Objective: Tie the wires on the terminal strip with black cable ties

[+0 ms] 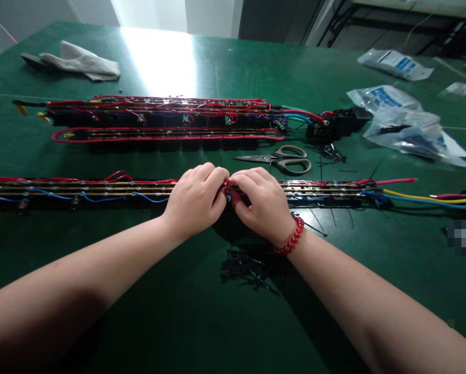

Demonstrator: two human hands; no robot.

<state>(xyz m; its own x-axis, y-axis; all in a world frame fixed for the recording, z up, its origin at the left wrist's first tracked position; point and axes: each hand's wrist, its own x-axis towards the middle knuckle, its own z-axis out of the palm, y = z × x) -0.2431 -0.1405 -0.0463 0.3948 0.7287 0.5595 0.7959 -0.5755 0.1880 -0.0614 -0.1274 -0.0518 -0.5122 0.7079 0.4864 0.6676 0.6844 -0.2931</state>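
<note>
A long black strip (81, 195) with brass rails and red and blue wires lies across the green table (178, 322). My left hand (196, 200) and my right hand (260, 200) meet at its middle, fingers curled and pinching the wires there. What sits between the fingertips is hidden, apart from a bit of red and blue. A red bead bracelet (291, 240) circles my right wrist. A pile of black cable ties (248, 270) lies just in front of my hands.
Two more wired strips (166, 122) lie farther back, ending in a black connector block (334, 124). Scissors (283, 159) rest behind my hands. Plastic bags (408, 127) sit at the right, a white cloth (81, 61) at the back left. Cut tie ends are scattered nearby.
</note>
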